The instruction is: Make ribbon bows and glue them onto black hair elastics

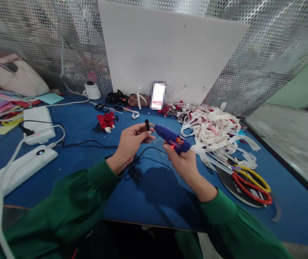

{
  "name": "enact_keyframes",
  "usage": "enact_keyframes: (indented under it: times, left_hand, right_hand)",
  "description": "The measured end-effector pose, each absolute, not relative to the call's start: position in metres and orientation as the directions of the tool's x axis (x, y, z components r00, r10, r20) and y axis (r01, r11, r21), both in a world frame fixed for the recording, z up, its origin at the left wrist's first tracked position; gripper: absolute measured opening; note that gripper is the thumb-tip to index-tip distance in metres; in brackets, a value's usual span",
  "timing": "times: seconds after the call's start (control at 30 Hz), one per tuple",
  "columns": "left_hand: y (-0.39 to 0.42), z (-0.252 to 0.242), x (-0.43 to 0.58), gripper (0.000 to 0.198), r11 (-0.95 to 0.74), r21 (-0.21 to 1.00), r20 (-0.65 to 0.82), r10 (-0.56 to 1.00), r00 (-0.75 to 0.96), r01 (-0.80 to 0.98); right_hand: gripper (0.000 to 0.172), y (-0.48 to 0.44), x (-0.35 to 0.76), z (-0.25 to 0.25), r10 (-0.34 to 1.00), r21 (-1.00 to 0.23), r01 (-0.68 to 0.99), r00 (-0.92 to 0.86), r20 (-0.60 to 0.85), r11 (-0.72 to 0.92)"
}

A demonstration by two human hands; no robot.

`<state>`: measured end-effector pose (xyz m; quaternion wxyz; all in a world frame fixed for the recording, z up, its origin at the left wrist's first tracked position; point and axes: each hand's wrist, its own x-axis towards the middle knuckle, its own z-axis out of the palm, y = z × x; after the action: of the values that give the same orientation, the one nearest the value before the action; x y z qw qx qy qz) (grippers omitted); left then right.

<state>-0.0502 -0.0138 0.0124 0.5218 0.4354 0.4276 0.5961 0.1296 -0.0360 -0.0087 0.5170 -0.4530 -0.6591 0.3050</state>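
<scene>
In the middle of the view my left hand point(129, 144) pinches a small black band point(147, 125), which looks like a hair tie, between thumb and fingers. My right hand point(182, 162) is wrapped round a blue hot glue gun point(171, 137) with a small red light lit. Its nozzle points left and is at the black band; whether it touches cannot be made out. A clear glue stick point(210, 160) sticks out of the back of the gun. Beyond my left hand a red ribbon flower point(106, 121) lies on the blue table point(154, 201).
White and red ribbon strips point(213, 129) are heaped at the right, near scissors point(252, 184) with red and yellow handles on a black disc point(225, 181). Black cord point(89, 144) crosses the table. White power strips point(18, 172) lie left. A lit phone point(158, 95) leans on a white board point(170, 50).
</scene>
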Motion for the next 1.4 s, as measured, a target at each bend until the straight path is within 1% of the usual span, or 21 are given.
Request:
enact_keyframes:
  times: [0.17, 0.43, 0.83, 1.4]
  left_hand:
    - [-0.0148, 0.0156, -0.0502, 0.025, -0.086, 0.963, 0.069, 0.995, -0.077, -0.256]
    - [-0.0167, 0.0193, -0.0481, 0.036, -0.072, 0.959, 0.047, 0.994, -0.095, -0.274]
    - [-0.0165, 0.0185, -0.0493, 0.043, -0.069, 0.963, 0.046, 0.995, -0.094, -0.262]
    - [-0.0169, 0.0191, -0.0503, 0.041, -0.076, 0.972, 0.053, 0.993, -0.106, -0.222]
  right_hand:
    - [0.029, -0.0345, 0.1318, -0.0146, 0.905, -0.848, 0.324, -0.071, 0.420, 0.419]
    - [0.025, -0.0340, 0.1320, -0.0152, 0.882, -0.805, 0.377, -0.083, 0.463, 0.458]
    - [0.026, -0.0326, 0.1322, -0.0164, 0.877, -0.796, 0.391, -0.070, 0.475, 0.462]
    - [0.028, -0.0337, 0.1318, -0.0119, 0.876, -0.788, 0.408, -0.063, 0.479, 0.461]
